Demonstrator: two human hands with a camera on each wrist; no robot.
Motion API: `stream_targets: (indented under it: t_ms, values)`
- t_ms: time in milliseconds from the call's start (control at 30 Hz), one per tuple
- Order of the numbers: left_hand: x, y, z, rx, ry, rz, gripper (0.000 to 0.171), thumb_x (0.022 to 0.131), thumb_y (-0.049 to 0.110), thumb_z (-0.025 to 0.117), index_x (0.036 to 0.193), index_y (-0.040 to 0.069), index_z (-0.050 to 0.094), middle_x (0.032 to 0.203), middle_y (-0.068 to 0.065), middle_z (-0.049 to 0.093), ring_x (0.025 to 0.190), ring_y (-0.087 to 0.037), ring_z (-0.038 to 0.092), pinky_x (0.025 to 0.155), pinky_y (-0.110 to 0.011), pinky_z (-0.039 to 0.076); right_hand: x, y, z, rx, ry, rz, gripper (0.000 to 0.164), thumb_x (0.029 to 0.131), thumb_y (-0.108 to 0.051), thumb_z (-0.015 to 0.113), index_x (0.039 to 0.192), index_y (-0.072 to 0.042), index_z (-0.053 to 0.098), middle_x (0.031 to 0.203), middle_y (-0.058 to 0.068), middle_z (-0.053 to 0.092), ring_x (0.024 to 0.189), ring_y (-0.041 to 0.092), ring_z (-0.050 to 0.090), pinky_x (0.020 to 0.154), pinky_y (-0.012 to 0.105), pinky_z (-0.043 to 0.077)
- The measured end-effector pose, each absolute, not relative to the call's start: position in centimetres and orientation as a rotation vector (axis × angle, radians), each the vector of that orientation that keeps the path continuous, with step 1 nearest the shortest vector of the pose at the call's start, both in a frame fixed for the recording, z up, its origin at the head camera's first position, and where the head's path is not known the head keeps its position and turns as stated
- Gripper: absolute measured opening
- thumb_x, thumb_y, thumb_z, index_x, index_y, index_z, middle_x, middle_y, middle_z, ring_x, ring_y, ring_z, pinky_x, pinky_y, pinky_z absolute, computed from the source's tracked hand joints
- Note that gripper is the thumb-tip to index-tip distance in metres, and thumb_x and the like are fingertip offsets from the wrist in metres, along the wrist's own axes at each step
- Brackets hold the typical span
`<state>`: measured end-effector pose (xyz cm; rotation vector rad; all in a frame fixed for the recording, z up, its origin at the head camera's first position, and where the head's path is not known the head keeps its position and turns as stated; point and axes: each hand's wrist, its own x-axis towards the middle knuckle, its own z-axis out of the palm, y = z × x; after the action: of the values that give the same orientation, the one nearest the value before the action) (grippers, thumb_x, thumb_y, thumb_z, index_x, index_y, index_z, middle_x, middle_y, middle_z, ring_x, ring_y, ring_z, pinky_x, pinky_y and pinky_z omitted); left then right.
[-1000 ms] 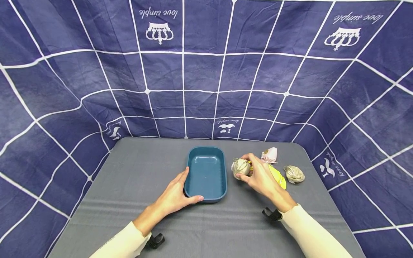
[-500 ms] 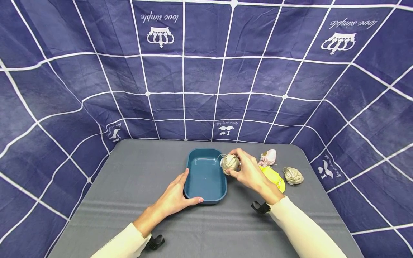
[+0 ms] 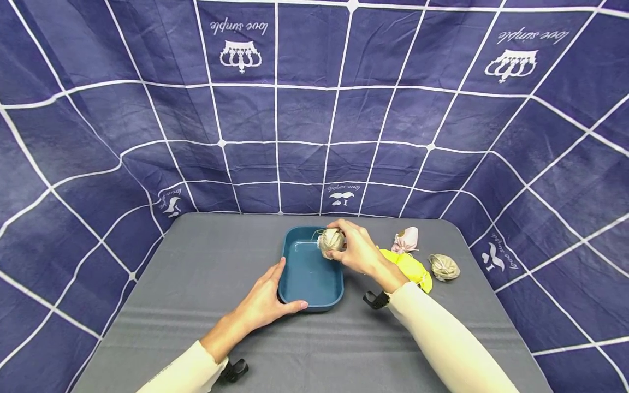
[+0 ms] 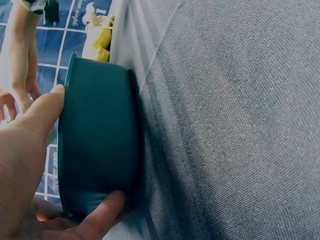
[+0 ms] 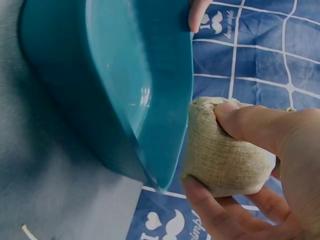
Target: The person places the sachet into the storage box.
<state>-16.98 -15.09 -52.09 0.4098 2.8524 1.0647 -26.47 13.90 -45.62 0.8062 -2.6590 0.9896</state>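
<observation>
In the head view my left hand rests at the near left corner of a teal plastic bin, thumb along its near side and fingers along its left wall. The left wrist view shows that thumb at the rim and a fingertip against the outer wall. My right hand pinches a small beige cloth drawstring pouch over the bin's far right part. In the right wrist view the same pouch sits between thumb and fingers, close to the bin's rim. The bin's floor shows nothing lying on it.
Right of the bin, a yellow pouch lies on the grey cloth-covered table, partly behind the right forearm. A pale pink pouch is behind it, and another beige pouch farther right. Blue gridded fabric encloses the back and sides.
My right hand has carried the beige pouch leftward from beside the yellow pouch, across the bin's right rim, to above the bin. The left hand and the bin have stayed put.
</observation>
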Motion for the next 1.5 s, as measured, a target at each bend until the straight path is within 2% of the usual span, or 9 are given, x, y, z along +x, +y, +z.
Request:
stream_targets:
  t_ms: [300, 500, 900, 1167, 1500]
  values:
    - [-16.9, -15.1, -52.2, 0.414, 2.852, 1.071, 0.137, 0.087, 0.066, 0.099, 0.182, -0.004, 0.029, 0.181, -0.031, 0.045, 0.165, -0.05, 0.053, 0.133, -0.062, 0.049, -28.5, 11.1, -46.1, 0.895, -2.737, 0.942, 0.058, 0.089, -0.009, 0.101, 0.139, -0.007, 0.073, 0.135, 0.013, 0.08, 0.118, 0.029, 0.078, 0.105, 0.046, 0.067]
    - [-16.9, -14.8, -52.2, 0.408, 2.857, 1.053, 0.137, 0.087, 0.067, 0.098, 0.183, -0.002, 0.028, 0.182, -0.031, 0.045, 0.165, -0.049, 0.054, 0.132, -0.061, 0.05, -29.9, 9.7, -46.4, 0.937, -2.788, 0.864, 0.056, 0.09, -0.006, 0.098, 0.14, -0.008, 0.072, 0.138, 0.013, 0.081, 0.125, 0.029, 0.078, 0.11, 0.047, 0.065]
    - [-16.7, -14.6, -52.4, 0.406, 2.852, 1.063, 0.137, 0.087, 0.068, 0.098, 0.183, -0.002, 0.029, 0.182, -0.03, 0.045, 0.165, -0.048, 0.053, 0.133, -0.062, 0.049, -31.3, 7.8, -47.7, 0.983, -2.848, 0.807, 0.059, 0.088, -0.003, 0.098, 0.14, -0.007, 0.072, 0.136, 0.012, 0.081, 0.123, 0.029, 0.078, 0.111, 0.045, 0.064]
    - [-16.8, -14.8, -52.5, 0.419, 2.857, 1.063, 0.136, 0.088, 0.067, 0.098, 0.182, -0.003, 0.029, 0.181, -0.031, 0.046, 0.164, -0.05, 0.055, 0.132, -0.062, 0.05, -31.4, 7.0, -48.1, 1.005, -2.889, 0.803, 0.071, 0.094, -0.008, 0.097, 0.157, -0.004, 0.065, 0.154, 0.021, 0.072, 0.146, 0.039, 0.07, 0.125, 0.053, 0.058]
    - [-17.0, -15.1, -52.4, 0.407, 2.856, 1.054, 0.136, 0.088, 0.066, 0.098, 0.182, -0.004, 0.028, 0.181, -0.032, 0.045, 0.165, -0.05, 0.054, 0.133, -0.062, 0.049, -31.0, 7.8, -48.0, 1.005, -2.881, 0.839, 0.071, 0.096, -0.013, 0.096, 0.157, -0.002, 0.064, 0.153, 0.026, 0.07, 0.13, 0.04, 0.077, 0.112, 0.051, 0.066]
